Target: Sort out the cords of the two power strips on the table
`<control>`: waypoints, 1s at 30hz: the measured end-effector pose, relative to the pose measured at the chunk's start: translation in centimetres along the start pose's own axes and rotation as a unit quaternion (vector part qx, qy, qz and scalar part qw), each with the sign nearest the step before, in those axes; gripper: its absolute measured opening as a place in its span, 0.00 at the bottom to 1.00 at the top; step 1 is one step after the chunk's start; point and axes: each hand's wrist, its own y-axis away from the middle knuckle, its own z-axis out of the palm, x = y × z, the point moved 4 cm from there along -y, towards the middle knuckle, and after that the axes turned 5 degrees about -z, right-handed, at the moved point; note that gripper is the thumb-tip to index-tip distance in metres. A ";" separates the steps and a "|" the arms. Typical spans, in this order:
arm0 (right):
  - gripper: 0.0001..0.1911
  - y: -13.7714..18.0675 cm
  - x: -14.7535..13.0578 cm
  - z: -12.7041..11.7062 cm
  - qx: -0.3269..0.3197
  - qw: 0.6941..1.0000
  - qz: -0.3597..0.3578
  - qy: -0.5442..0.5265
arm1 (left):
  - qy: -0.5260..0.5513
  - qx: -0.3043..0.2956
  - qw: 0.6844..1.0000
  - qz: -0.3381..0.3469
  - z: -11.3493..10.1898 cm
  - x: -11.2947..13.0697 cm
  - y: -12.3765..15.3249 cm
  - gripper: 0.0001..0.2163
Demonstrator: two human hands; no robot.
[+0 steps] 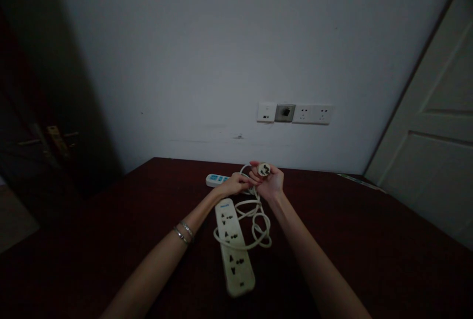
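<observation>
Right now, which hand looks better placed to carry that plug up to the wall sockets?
Probably the right hand: it already holds the plug raised, roughly below the wall sockets. The left hand grips the cord beside it, above the power strip.

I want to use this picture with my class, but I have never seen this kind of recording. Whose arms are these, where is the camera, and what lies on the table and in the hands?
There is no machine here: the arms belong to a person wearing a camera on the head, so the one picture looks forward and down along them. The right hand holds a white plug up between its fingers. The left hand, with bracelets on its wrist, meets it and grips the white cable just beside it. That cable hangs in loose loops down to a cream power strip lying on the dark red table. A second, white and blue strip lies behind the hands. On the wall beyond is a row of wall sockets.
</observation>
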 end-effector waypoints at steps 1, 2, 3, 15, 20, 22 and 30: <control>0.15 0.1 0.0 0.1 -0.004 1.000 0.008 0.003 | 0.001 0.005 1.000 -0.001 0.0 -0.2 -0.2 0.10; 0.15 0.1 0.0 0.2 -0.007 1.000 0.015 0.005 | 0.003 0.008 1.000 -0.002 0.1 -0.4 -0.3 0.09; 0.14 0.2 0.0 0.3 -0.007 1.000 0.018 0.005 | 0.007 0.009 1.000 -0.002 0.2 -0.6 -0.4 0.09; 0.14 0.8 -2.0 2.6 -0.040 0.999 -0.020 -0.022 | 0.074 -0.008 0.997 0.000 1.9 -2.4 0.1 0.16; 0.14 1.1 -2.8 3.7 -0.072 0.997 -0.031 -0.020 | 0.080 -0.016 0.997 0.007 1.8 -2.3 0.3 0.19; 0.13 1.3 -3.1 4.4 -0.091 0.995 -0.034 -0.026 | 0.081 -0.015 0.997 0.009 1.8 -2.3 0.3 0.19; 0.14 1.7 -4.0 5.6 -0.114 0.993 -0.037 -0.019 | 0.076 0.002 0.997 0.028 1.9 -2.0 0.4 0.14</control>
